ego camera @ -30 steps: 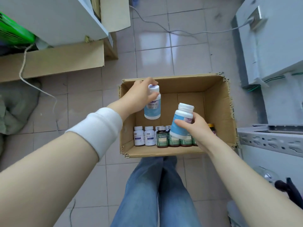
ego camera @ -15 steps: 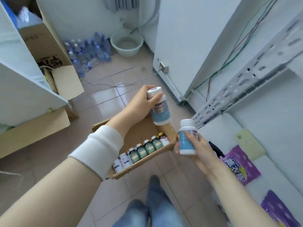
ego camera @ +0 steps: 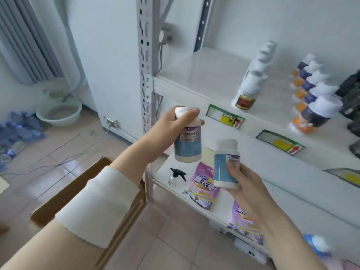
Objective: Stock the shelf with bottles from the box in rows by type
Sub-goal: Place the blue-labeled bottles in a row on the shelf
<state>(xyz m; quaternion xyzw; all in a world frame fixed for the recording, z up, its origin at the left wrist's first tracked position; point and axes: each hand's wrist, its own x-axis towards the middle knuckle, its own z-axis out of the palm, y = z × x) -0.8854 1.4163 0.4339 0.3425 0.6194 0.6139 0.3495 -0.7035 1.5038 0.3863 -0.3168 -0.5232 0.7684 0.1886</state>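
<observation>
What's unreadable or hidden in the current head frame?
Head view only:
- Box contents: hidden by the left forearm and its own wall.
- Label print on left-hand bottle and right-hand bottle: motion blur.
- Dark items on the upper shelf: cut by the right edge, blurred.
- Price tag text: blurred.

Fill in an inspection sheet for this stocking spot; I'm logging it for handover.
Surface: white upper shelf, left part bare, price tags on its front edge.
Job's things: left bottle and right bottle in the air, both blue-labelled; red-label row and orange row stand on the shelf; box on the floor.
Clutter: spray bottle and purple packets on the lower shelf.
Hands: left hand grips the left bottle at its cap; right hand holds the right bottle low.
Cables: cable runs across the floor to a socket; wires hang behind the post.
Surroundings: basin, water bottles.
</observation>
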